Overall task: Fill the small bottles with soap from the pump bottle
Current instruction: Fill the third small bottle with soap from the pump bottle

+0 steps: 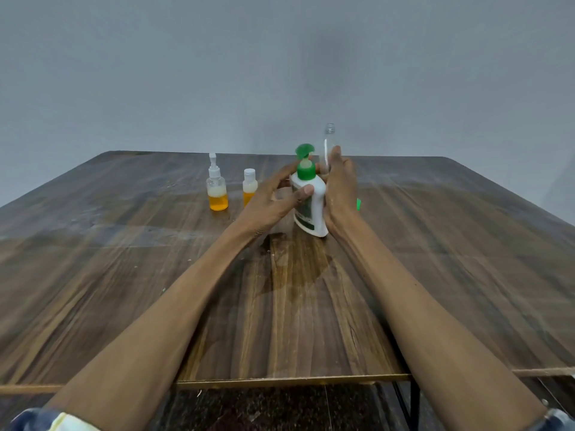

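Soap bottle (311, 200) seemingly between both hands.

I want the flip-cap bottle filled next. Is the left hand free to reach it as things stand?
Probably not yet: the left hand is wrapped on the soap bottle. The small capped bottle stands just beside it, nothing between.

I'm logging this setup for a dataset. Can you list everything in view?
Wooden table: one, dark brown, fills the foreground.
White soap bottle with green flip cap: one, centre, tilted, held between both hands.
Small clear pump bottle of orange liquid: one, left of centre.
Small clear white-capped bottle of orange liquid: one, right of the pump bottle.
Tall empty clear bottle: one, uncapped, behind the right hand.
Left hand: gripping the soap bottle.
Right hand: against its other side.
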